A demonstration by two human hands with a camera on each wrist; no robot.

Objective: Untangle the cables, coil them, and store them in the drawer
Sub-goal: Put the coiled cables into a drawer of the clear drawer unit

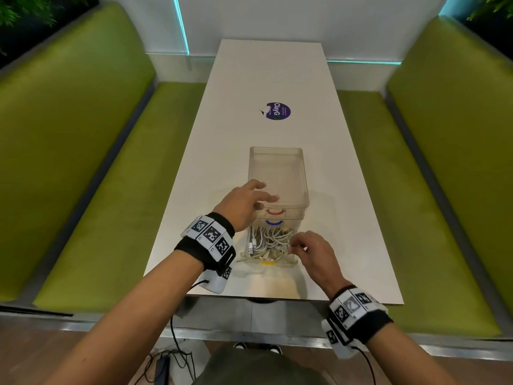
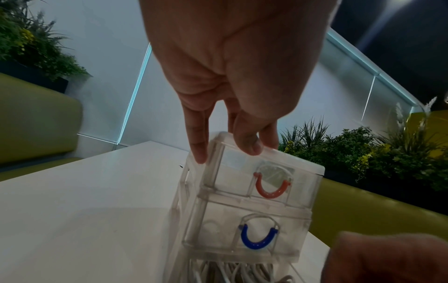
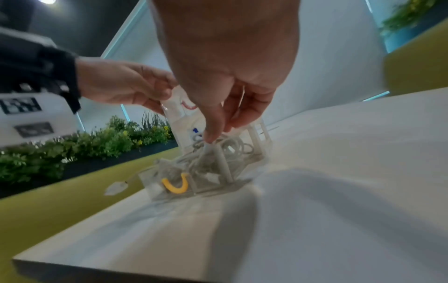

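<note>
A clear plastic drawer unit (image 1: 277, 173) (image 2: 254, 191) stands on the white table (image 1: 249, 79). Its red-handled (image 2: 271, 188) and blue-handled (image 2: 258, 240) drawers are closed. The bottom drawer, with a yellow handle (image 1: 268, 263) (image 3: 175, 186), is pulled out toward me and filled with white cables (image 1: 269, 238) (image 3: 232, 151). My left hand (image 1: 263, 195) (image 2: 242, 134) rests with straight fingers on the unit's top front edge. My right hand (image 1: 299, 245) (image 3: 218, 130) is at the drawer's right side, thumb and curled fingers pinching into the cables.
A white cable plug (image 3: 116, 188) sticks out past the drawer's left front corner. A purple sticker (image 1: 278, 111) lies farther up the table. Green benches (image 1: 83, 162) (image 1: 444, 162) flank the table. The table's near edge (image 1: 277, 300) is just under my wrists.
</note>
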